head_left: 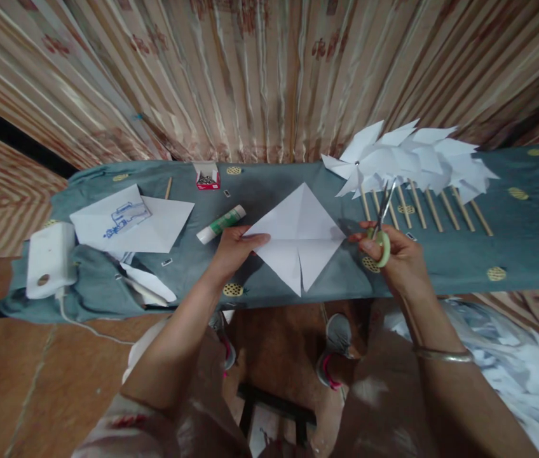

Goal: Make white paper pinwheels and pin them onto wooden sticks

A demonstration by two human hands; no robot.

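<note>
A square white sheet of paper (293, 229) is held corner-up over the cloth, creased across its middle, with one slit running in from its near corner. My left hand (241, 247) pinches its left corner between thumb and fingers. In my right hand (396, 254) are scissors (382, 248) with pale green handles, blades pointing up and away from the sheet. The fingertips of that hand are at the paper's right corner; whether they grip it I cannot tell. Behind, several white paper pinwheels (403, 156) on wooden sticks lie overlapped in a row.
Left of the sheet lie a green-and-white glue stick (222, 224) and a small red box (207, 177) of metal pieces. Farther left are more white papers (164, 222), one with a blue drawing, and a white corded device (51, 259). A striped curtain (260, 76) hangs behind the table.
</note>
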